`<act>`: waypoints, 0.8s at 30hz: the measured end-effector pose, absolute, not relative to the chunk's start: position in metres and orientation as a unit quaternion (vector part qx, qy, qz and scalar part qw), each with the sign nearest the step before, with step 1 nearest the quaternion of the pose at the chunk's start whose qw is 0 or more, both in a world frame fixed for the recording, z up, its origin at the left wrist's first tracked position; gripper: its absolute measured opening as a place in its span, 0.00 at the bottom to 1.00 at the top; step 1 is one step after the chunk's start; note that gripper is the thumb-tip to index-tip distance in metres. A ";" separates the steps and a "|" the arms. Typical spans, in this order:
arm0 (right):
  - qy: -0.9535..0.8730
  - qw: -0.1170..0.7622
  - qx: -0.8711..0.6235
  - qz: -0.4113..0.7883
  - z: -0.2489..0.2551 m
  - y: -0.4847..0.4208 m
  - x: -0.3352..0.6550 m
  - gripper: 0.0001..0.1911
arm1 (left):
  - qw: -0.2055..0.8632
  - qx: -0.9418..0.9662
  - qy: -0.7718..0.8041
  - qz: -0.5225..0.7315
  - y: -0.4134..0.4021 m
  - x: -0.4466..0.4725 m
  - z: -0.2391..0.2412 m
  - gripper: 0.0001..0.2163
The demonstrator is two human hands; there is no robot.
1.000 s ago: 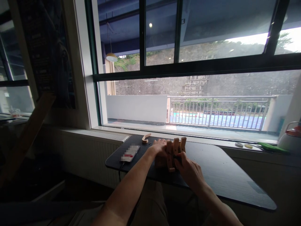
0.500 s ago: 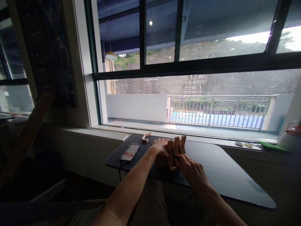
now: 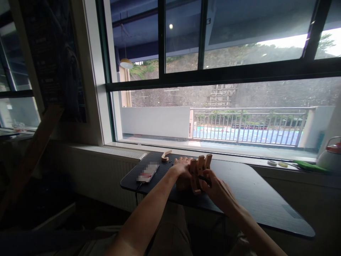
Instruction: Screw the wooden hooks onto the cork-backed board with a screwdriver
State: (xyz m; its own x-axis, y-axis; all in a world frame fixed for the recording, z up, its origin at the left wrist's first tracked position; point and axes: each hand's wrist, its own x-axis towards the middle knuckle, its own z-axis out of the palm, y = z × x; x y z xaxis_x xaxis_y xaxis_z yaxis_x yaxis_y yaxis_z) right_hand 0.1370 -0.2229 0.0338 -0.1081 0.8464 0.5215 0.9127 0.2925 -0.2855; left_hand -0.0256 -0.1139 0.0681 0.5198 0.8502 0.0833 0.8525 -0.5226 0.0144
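A wooden assembly (image 3: 199, 170) with three upright curved pieces stands on the dark table (image 3: 250, 192). My left hand (image 3: 182, 167) is wrapped round its left side and steadies it. My right hand (image 3: 217, 188) is closed on a thin dark tool (image 3: 205, 179) whose tip is against the wooden pieces. A single loose curved wooden piece (image 3: 165, 155) lies at the table's far left edge.
A phone (image 3: 148, 171) with a cable lies on the table's left side. On the windowsill at the right are tape rolls (image 3: 277, 164), something green (image 3: 306, 166) and a white kettle (image 3: 331, 154). A radiator (image 3: 117, 153) runs below the window.
My right hand has shifted slightly right and up along the wooden assembly with the tool. The left hand stays in place.
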 end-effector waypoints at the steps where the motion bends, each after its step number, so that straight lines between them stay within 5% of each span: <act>1: -0.753 0.310 -0.578 -0.060 0.036 -0.225 0.138 0.14 | 0.015 -0.872 -0.488 -0.042 -0.114 -0.026 0.068 0.44; 8: -0.788 0.226 -0.545 -0.178 0.041 -0.230 0.141 0.12 | 0.022 -0.871 -0.489 -0.049 -0.115 -0.025 0.064 0.43; 24: -0.785 0.246 -0.541 -0.174 0.039 -0.230 0.140 0.12 | 0.025 -0.871 -0.488 -0.051 -0.113 -0.025 0.063 0.42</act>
